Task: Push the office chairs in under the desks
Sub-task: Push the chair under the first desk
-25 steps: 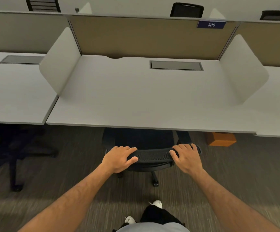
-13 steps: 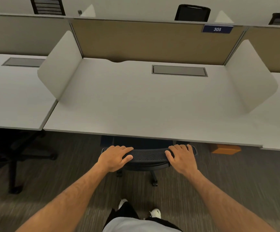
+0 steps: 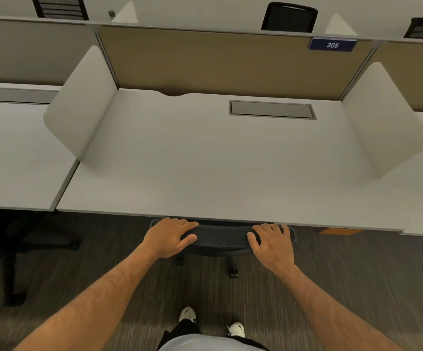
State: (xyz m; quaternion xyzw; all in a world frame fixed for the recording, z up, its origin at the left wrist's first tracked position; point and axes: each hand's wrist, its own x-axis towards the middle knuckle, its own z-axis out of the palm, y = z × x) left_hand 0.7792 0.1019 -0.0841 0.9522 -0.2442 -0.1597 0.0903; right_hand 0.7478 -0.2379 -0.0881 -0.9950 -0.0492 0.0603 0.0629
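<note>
Your left hand (image 3: 171,238) lies on the left end of the chair's backrest (image 3: 222,236), fingers laid over the top edge and thumb wrapped toward you along the near face, so it grips the rail. Your right hand (image 3: 272,245) sits on the right end with the fingers side by side and only gently bent, pressing on top; whether the thumb hooks under the rail you cannot tell from here.

The chair is straight ahead of you at 12 o'clock, its seat already hidden beneath the desk (image 3: 205,160). Only the top of the backrest and two casters (image 3: 233,273) show on the carpet (image 3: 78,274). The backrest's long axis runs from 9 to 3 o'clock, parallel to the desk's front edge and lying just beside it; your fingertips look to be almost at that edge.

That closeness is what the next move turns on. Any remaining push goes toward 12 o'clock, and both hands are equally near, so press evenly or the chair will likely swivel. Watch your knuckles against the desk edge.

Another chair base (image 3: 10,262) stands at 9 o'clock under the neighbouring desk (image 3: 15,153), and an orange box (image 3: 342,231) sits under the desk at 2 o'clock.
</note>
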